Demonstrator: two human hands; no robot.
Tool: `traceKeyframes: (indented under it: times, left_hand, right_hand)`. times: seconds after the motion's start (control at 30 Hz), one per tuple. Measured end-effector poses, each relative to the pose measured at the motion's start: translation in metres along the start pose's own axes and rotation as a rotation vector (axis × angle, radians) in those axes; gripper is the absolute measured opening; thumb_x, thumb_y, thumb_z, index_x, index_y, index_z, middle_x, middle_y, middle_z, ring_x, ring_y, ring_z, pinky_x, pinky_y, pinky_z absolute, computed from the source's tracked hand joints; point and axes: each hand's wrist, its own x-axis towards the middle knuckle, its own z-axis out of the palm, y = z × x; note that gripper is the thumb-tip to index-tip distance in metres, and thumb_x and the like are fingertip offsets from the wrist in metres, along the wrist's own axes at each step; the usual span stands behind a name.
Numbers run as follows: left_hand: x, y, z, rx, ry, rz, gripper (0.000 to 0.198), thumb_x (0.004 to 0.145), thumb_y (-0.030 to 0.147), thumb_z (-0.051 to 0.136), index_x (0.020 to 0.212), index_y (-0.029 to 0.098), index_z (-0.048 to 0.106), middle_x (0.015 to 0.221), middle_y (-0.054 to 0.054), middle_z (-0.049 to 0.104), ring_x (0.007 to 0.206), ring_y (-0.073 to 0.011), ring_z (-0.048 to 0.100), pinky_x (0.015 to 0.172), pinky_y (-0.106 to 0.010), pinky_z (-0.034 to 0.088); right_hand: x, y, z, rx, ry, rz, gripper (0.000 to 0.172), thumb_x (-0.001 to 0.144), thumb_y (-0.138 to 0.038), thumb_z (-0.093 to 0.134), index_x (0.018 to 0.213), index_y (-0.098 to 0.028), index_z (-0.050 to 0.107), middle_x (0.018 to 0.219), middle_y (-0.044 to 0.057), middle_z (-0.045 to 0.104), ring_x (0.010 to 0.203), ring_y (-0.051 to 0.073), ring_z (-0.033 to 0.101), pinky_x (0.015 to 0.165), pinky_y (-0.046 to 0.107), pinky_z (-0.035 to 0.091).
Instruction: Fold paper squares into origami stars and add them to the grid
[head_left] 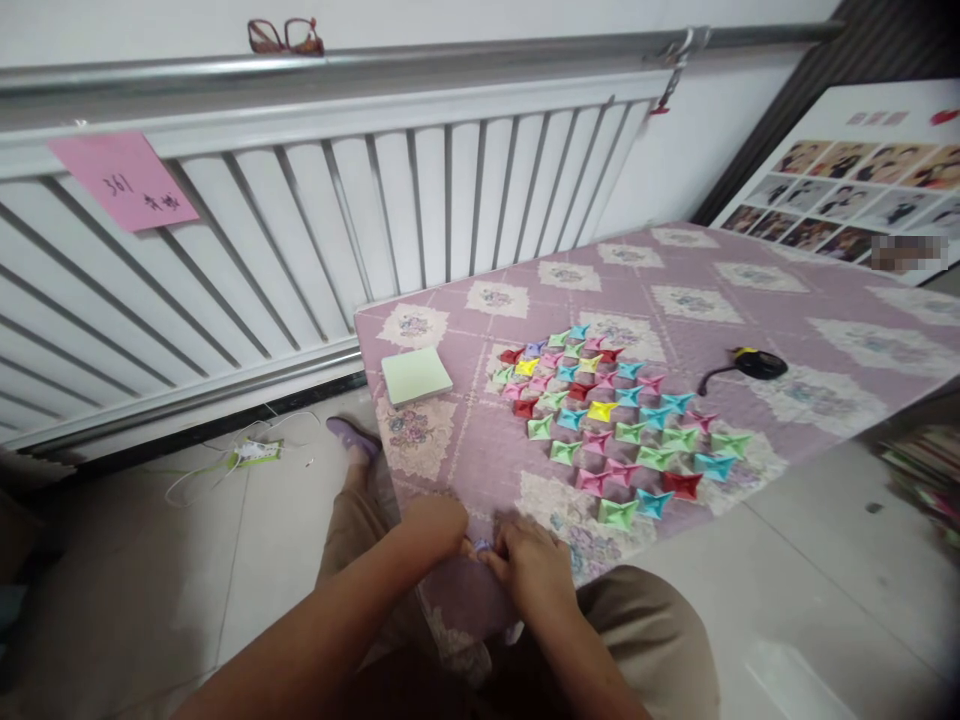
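Observation:
At the near edge of the table, my left hand and my right hand come together around a small piece of purple folded paper. Fingers of both hands are closed on it, and most of the paper is hidden between them. Beyond my right hand, folded paper pieces in red, pink, green, blue and yellow stand in rows on the patterned tablecloth. Left of these rows lies a stack of pale green square paper.
A black object with a cord-like tail lies on the table's right side. Behind the table runs a white radiator, with a pink note on it. Glasses rest on the pipe. A power strip with cables is on the floor.

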Motion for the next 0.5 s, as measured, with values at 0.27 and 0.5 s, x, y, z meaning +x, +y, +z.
traceKeyframes:
  times: [0.27, 0.5]
  left_hand:
    - [-0.006, 0.003, -0.002, 0.023, 0.027, -0.023, 0.036, 0.078, 0.042, 0.067, 0.096, 0.011, 0.072, 0.097, -0.019, 0.07, 0.094, -0.0344, 0.065, 0.078, -0.04, 0.05]
    - [-0.005, -0.004, 0.005, -0.018, 0.021, -0.016, 0.033, 0.073, 0.044, 0.07, 0.091, 0.017, 0.073, 0.091, -0.014, 0.071, 0.091, -0.0304, 0.065, 0.076, -0.035, 0.048]
  right_hand:
    - [-0.005, 0.005, 0.004, 0.074, 0.045, 0.02, 0.015, 0.072, -0.03, 0.074, 0.069, -0.024, 0.06, 0.081, -0.001, 0.064, 0.085, 0.022, 0.055, 0.07, 0.032, 0.026]
    - [-0.006, 0.013, 0.0, 0.13, 0.032, 0.015, 0.01, 0.073, -0.025, 0.071, 0.07, -0.025, 0.062, 0.082, -0.002, 0.065, 0.087, 0.022, 0.054, 0.068, 0.031, 0.024]
